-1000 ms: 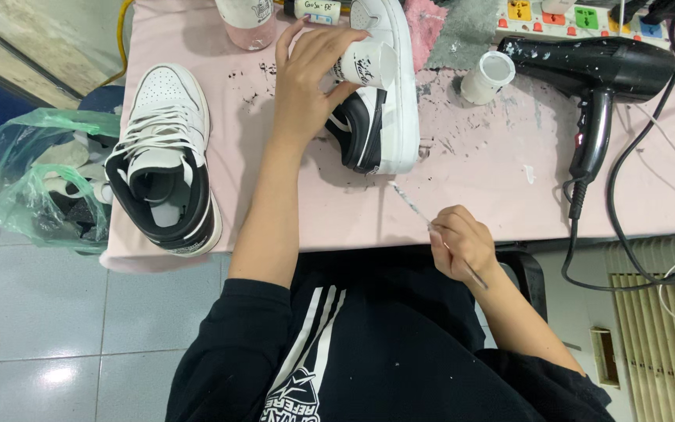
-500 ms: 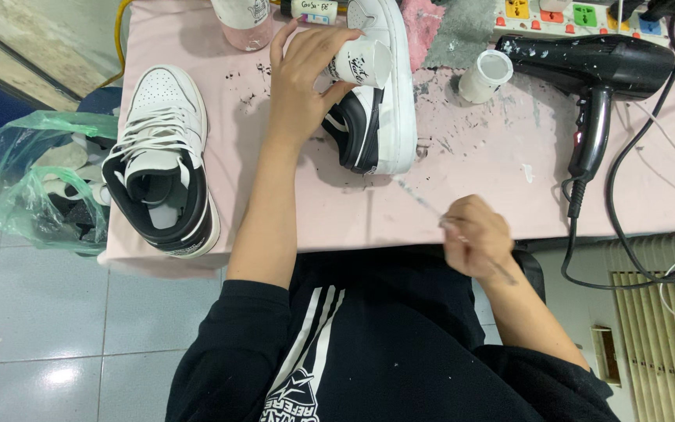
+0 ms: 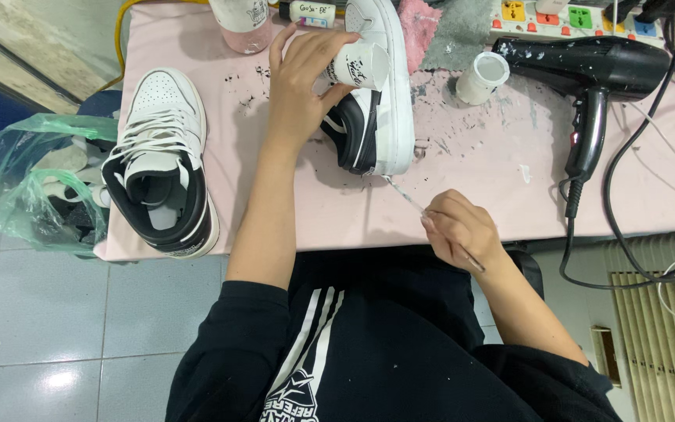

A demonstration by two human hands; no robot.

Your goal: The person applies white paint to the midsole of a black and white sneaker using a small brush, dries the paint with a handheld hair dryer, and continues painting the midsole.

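Two hands busy: left hand [image 3: 302,86] grip clasps small white jar [image 3: 359,64]; right hand [image 3: 462,230] grip pinches paintbrush [image 3: 408,199].

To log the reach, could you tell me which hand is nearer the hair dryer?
Right. The right hand, holding a thin brush, sits below and left of the hair dryer; the left hand is farther left, on the sneaker.

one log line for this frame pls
left hand: holds small jar over shoe | right hand: holds brush, tip near sole | second shoe: upright, apart
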